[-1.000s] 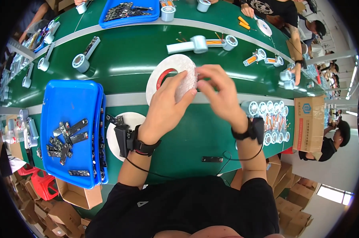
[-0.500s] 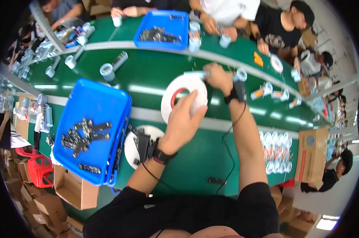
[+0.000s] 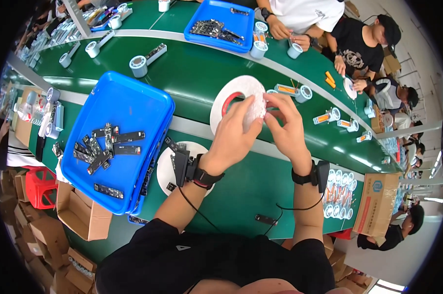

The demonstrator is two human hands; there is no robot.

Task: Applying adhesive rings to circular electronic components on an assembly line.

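Left hand (image 3: 234,134) grips white roll (image 3: 248,84), right hand (image 3: 287,128) half-curled at its edge, pinch unclear from here; I'd brace left, work lightly right.

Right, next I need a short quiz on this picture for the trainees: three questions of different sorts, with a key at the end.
1. Multiple choice. What does the wearer's left hand hold?
A) a screwdriver
B) a roll
C) a carton

2. True or false? A blue tray with black boards in it stands to the left of the roll.

3. Fill in the gap. The roll's inner ring is coloured ____.

Key: 1. B; 2. true; 3. red.
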